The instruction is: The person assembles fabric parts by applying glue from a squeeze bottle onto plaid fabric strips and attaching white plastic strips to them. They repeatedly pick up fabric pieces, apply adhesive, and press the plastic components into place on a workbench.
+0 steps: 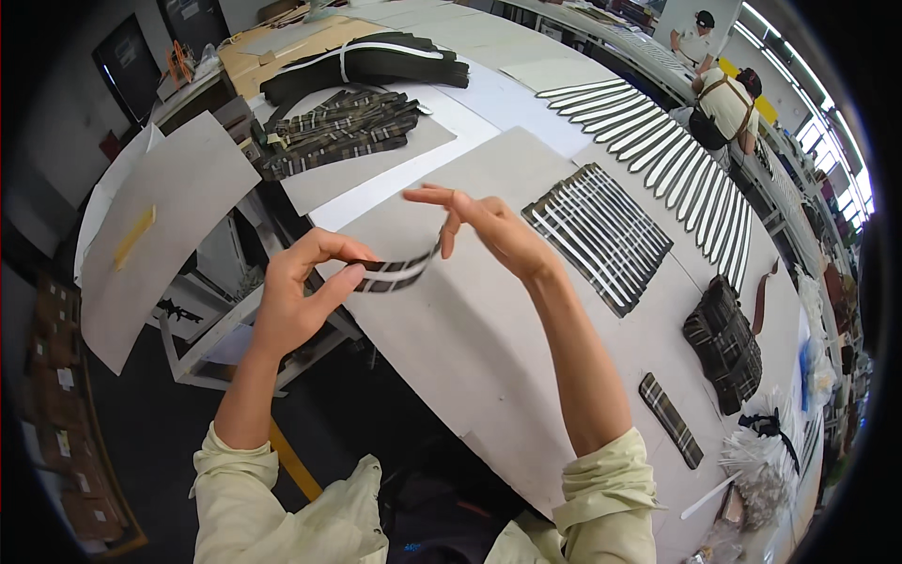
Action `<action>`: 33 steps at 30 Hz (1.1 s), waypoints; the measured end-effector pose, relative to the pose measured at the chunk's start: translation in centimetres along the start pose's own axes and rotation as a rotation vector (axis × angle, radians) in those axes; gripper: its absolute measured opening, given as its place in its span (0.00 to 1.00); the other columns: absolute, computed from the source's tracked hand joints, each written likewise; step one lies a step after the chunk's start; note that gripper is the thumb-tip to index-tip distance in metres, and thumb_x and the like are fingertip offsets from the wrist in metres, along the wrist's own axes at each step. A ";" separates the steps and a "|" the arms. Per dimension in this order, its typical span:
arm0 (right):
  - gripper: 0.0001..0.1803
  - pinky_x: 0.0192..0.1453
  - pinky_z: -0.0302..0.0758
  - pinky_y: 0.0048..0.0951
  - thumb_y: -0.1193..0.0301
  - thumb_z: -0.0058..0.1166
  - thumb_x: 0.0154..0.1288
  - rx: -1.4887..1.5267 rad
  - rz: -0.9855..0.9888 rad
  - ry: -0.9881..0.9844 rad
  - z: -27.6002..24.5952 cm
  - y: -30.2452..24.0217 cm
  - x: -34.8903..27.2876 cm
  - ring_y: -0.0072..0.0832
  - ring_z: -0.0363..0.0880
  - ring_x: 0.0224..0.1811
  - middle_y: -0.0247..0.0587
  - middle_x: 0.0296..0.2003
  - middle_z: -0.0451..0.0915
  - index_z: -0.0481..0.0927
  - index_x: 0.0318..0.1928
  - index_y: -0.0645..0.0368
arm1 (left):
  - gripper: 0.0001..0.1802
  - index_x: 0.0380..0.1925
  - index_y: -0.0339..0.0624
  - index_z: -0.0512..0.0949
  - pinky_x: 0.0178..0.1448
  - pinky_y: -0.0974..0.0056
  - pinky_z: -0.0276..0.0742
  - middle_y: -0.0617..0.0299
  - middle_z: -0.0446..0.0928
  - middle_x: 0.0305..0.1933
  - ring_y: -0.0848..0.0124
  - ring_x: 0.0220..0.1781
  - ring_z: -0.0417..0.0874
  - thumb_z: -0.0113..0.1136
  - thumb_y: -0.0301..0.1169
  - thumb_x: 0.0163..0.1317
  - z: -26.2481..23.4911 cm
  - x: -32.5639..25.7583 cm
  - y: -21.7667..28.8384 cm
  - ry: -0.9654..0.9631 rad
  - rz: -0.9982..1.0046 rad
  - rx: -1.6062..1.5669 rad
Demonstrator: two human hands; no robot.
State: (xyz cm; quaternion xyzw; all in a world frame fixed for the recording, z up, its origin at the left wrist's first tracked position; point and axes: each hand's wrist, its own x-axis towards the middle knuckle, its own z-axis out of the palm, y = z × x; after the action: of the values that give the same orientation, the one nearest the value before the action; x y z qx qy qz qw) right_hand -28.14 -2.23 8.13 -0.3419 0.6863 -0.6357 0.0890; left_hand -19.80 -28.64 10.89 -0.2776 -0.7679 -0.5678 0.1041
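Note:
I hold a short plaid fabric strip [395,272] with a white band between both hands, above the grey cardboard sheet [470,348] on the table. My left hand [301,291] pinches its left end between thumb and fingers. My right hand [484,226] grips the right end with thumb and forefinger, the other fingers spread. The strip curves upward toward my right hand.
A row of plaid strips with white bands [601,235] lies to the right on the cardboard. A stack of plaid pieces [723,343] and one single strip [670,418] lie further right. More plaid pieces [343,127] and dark strips [376,64] lie at the far end. Two people [723,99] work at the back right.

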 end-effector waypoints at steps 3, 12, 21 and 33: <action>0.51 0.79 0.44 0.50 0.31 0.18 0.72 0.484 -0.093 -0.274 1.9 1.7 1.3 0.50 0.59 0.75 0.60 0.61 0.76 0.81 0.18 0.59 | 0.07 0.42 0.33 0.77 0.55 0.68 0.75 0.57 0.83 0.44 0.76 0.46 0.82 0.58 0.22 0.65 -0.4 0.4 2.0 0.010 -0.100 -0.218; 0.42 0.60 0.66 0.34 0.37 0.35 0.75 0.540 0.307 0.160 4.0 1.4 -14.1 0.34 0.75 0.49 0.45 0.40 0.82 0.82 0.23 0.63 | 0.05 0.40 0.39 0.78 0.47 0.76 0.69 0.67 0.80 0.36 0.83 0.38 0.76 0.58 0.25 0.65 0.8 1.5 -0.9 0.184 -0.306 -0.388; 0.32 0.42 0.65 0.24 0.45 0.47 0.75 0.109 0.502 0.659 -1.5 -1.6 -25.7 0.22 0.72 0.37 0.35 0.34 0.82 0.86 0.31 0.63 | 0.09 0.42 0.40 0.79 0.49 0.68 0.78 0.65 0.81 0.38 0.76 0.39 0.82 0.61 0.31 0.65 13.0 7.8 -8.0 -0.027 -0.578 -0.454; 0.27 0.32 0.72 0.23 0.48 0.55 0.71 -0.173 0.649 0.987 -7.9 1.2 -25.7 0.19 0.76 0.29 0.34 0.29 0.81 0.85 0.36 0.64 | 0.09 0.37 0.39 0.82 0.38 0.67 0.77 0.66 0.82 0.32 0.78 0.33 0.80 0.63 0.33 0.63 21.7 15.3 -16.2 -0.152 -0.522 -0.092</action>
State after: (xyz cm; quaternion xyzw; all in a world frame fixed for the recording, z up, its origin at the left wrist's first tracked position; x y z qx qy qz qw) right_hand -13.68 19.15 0.35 0.2150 0.7652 -0.6017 -0.0791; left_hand -37.87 -6.94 -2.24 -0.1167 -0.7926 -0.5871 -0.1164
